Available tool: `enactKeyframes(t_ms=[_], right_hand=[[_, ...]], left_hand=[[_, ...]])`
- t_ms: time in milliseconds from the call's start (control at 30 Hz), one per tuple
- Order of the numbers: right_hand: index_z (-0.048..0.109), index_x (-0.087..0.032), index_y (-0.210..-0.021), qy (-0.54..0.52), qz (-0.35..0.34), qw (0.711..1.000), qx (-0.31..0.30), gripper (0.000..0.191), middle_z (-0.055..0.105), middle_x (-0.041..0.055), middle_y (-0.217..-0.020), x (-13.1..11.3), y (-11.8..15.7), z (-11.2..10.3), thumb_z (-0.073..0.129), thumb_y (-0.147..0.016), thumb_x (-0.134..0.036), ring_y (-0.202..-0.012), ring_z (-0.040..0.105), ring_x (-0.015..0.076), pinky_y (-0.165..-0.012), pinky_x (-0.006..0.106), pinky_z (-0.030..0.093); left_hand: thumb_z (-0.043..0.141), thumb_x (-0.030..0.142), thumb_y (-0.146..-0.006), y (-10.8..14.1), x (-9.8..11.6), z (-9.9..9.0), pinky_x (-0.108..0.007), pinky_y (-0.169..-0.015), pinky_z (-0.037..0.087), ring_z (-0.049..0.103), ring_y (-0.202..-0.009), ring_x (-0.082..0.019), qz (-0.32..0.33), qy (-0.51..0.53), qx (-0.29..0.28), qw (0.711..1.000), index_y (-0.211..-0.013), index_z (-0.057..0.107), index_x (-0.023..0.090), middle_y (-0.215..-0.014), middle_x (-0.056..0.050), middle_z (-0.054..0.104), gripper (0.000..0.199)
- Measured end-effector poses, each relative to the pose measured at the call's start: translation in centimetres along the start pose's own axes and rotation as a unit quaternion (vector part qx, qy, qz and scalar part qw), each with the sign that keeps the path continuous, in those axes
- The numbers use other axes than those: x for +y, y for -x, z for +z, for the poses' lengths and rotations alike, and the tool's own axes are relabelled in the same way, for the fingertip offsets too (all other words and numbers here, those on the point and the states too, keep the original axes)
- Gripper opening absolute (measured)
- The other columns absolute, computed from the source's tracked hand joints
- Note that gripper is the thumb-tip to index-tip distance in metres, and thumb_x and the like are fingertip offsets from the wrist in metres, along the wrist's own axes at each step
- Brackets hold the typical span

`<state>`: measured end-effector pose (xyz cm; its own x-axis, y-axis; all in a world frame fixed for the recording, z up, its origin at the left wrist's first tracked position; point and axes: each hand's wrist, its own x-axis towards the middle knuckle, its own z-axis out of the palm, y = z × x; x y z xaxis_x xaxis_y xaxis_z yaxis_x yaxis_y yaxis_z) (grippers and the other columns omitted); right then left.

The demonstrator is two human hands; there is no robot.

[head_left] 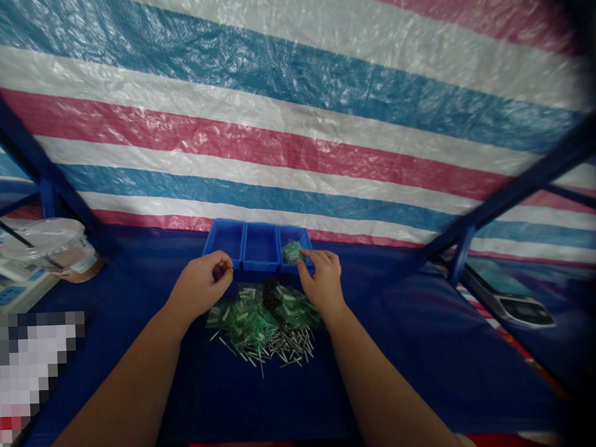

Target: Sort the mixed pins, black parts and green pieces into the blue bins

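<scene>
My left hand (201, 285) hovers by the front of the left blue bin (224, 242), its fingers curled in toward the thumb. Whether anything small sits in that curl I cannot make out. At the right blue bin (299, 268), my right hand (324, 279) reaches over the near edge with thumb and forefinger apart. Its fingertips are beside greenish clear plastic packets (292, 251) in that bin. Between my forearms lies a heap of green-tinted plastic bags (250, 320), with loose metal pins (292, 344) and a cluster of small black pieces (270, 296).
The middle blue bin (261, 244) joins the other two in a row. On the right stands a digital scale (526, 310); on the left are a lidded plastic cup (77, 251) and a pale device (21, 292). Blue frame bars (502, 190) and a striped tarp (295, 145) bound the table.
</scene>
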<state>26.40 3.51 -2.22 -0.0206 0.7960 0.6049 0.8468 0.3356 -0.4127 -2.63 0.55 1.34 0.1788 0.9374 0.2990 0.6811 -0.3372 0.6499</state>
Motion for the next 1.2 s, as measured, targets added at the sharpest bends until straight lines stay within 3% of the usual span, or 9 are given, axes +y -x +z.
enactKeyframes(t_ms=[167,267,367,467,633,767,1000,1100,1200], right_hand=[[0.073,-0.024,-0.11,0.03,-0.008,0.999,-0.016,0.027,0.062,0.0115,-0.128,-0.2,0.2,-0.1,0.057,-0.094,-0.038,-0.12,0.049,0.0324,-0.104,0.056,0.037],[0.074,-0.027,-0.108,0.036,-0.018,0.999,-0.034,0.025,0.058,0.0083,-0.137,-0.4,0.3,-0.2,0.056,-0.095,-0.039,-0.129,0.043,0.0348,-0.109,0.065,0.03],[0.075,-0.028,-0.105,0.036,-0.005,0.997,-0.074,0.026,0.063,0.0064,-0.132,-0.2,0.4,0.1,0.054,-0.097,-0.042,-0.134,0.038,0.0397,-0.108,0.077,0.019],[0.074,-0.029,-0.107,0.033,0.003,0.995,-0.094,0.028,0.065,0.006,-0.129,0.1,0.6,0.4,0.053,-0.097,-0.044,-0.136,0.037,0.0423,-0.107,0.082,0.014],[0.073,-0.028,-0.112,0.045,0.011,0.993,-0.113,0.029,0.063,0.0069,-0.134,0.0,0.6,0.4,0.053,-0.097,-0.045,-0.138,0.035,0.0434,-0.106,0.082,0.013],[0.074,-0.029,-0.111,0.069,0.035,0.988,-0.137,0.029,0.059,0.0057,-0.139,-0.5,0.5,0.1,0.051,-0.099,-0.044,-0.141,0.033,0.0406,-0.11,0.078,0.014],[0.074,-0.031,-0.111,0.069,0.03,0.985,-0.154,0.03,0.06,0.0053,-0.139,-0.5,0.5,-0.1,0.05,-0.099,-0.045,-0.143,0.029,0.0426,-0.109,0.08,0.011],[0.074,-0.03,-0.108,0.059,0.021,0.99,-0.125,0.026,0.058,0.0082,-0.138,-0.7,0.6,-0.2,0.055,-0.097,-0.043,-0.141,0.032,0.0416,-0.109,0.078,0.015],[0.073,-0.028,-0.108,0.03,-0.008,0.997,-0.066,0.022,0.058,0.0096,-0.135,-1.2,0.4,-0.5,0.061,-0.093,-0.04,-0.137,0.039,0.0381,-0.11,0.074,0.019]], left_hand=[[0.057,0.024,-0.081,0.0,-0.8,-0.8,-0.027,-0.062,0.042,0.06,-0.065,-0.016,-0.02,-0.045,-0.04,0.998,-0.084,0.064,0.021,-0.074,0.0,0.067,0.008],[0.058,0.023,-0.078,0.1,-1.4,-1.3,-0.029,-0.065,0.044,0.063,-0.071,-0.018,-0.033,-0.071,-0.082,0.994,-0.085,0.066,0.022,-0.079,-0.001,0.069,0.011],[0.059,0.023,-0.074,0.4,-2.1,-2.1,-0.032,-0.073,0.046,0.064,-0.08,-0.021,-0.041,-0.104,-0.105,0.988,-0.085,0.068,0.022,-0.085,-0.003,0.07,0.014],[0.062,0.025,-0.072,0.8,-3.0,-3.1,-0.035,-0.081,0.048,0.065,-0.089,-0.024,-0.049,-0.122,-0.126,0.983,-0.091,0.07,0.022,-0.094,-0.005,0.071,0.021],[0.07,0.026,-0.063,1.3,-4.4,-3.8,-0.036,-0.09,0.048,0.064,-0.097,-0.027,-0.082,-0.147,-0.182,0.969,-0.107,0.071,0.021,-0.106,-0.008,0.068,0.044],[0.071,0.022,-0.061,1.2,-4.3,-3.5,-0.034,-0.095,0.046,0.062,-0.101,-0.026,-0.098,-0.166,-0.202,0.96,-0.117,0.069,0.017,-0.115,-0.011,0.063,0.056],[0.069,0.019,-0.064,1.0,-3.9,-3.4,-0.033,-0.087,0.046,0.063,-0.096,-0.026,-0.113,-0.153,-0.221,0.957,-0.107,0.071,0.017,-0.104,-0.009,0.065,0.043],[0.066,0.022,-0.068,0.9,-4.2,-3.5,-0.033,-0.079,0.046,0.064,-0.089,-0.024,-0.124,-0.118,-0.205,0.964,-0.102,0.069,0.017,-0.096,-0.007,0.067,0.035],[0.063,0.027,-0.076,0.7,-4.3,-3.7,-0.03,-0.07,0.045,0.063,-0.078,-0.021,-0.133,-0.019,-0.196,0.971,-0.101,0.065,0.017,-0.086,-0.003,0.067,0.027]])
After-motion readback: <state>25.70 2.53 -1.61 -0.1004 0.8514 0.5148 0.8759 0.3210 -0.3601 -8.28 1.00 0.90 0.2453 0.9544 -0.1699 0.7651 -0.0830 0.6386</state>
